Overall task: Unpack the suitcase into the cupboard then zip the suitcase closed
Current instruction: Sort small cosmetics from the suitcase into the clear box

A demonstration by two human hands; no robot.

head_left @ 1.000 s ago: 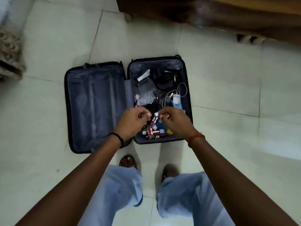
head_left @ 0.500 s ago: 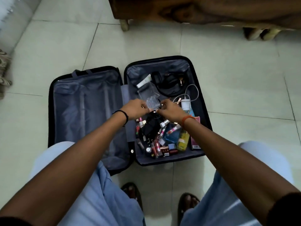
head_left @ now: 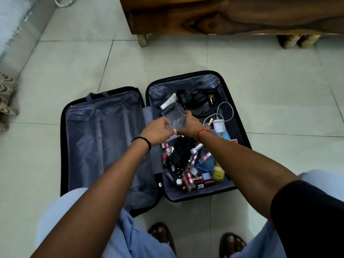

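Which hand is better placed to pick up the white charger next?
Probably the right hand. It is closest to the white charger in the suitcase, just left of it. The left hand is farther away. Both hands now hold the clear plastic pouch.

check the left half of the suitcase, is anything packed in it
No, the left half of the suitcase shows only bare grey lining, while the small items all lie in the right half.

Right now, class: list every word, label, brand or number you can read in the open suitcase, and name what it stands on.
None can be read.
White tube: print too blurred.
Yellow bottle: label too small.
Lipsticks: markings too small.
White charger: no readable text.
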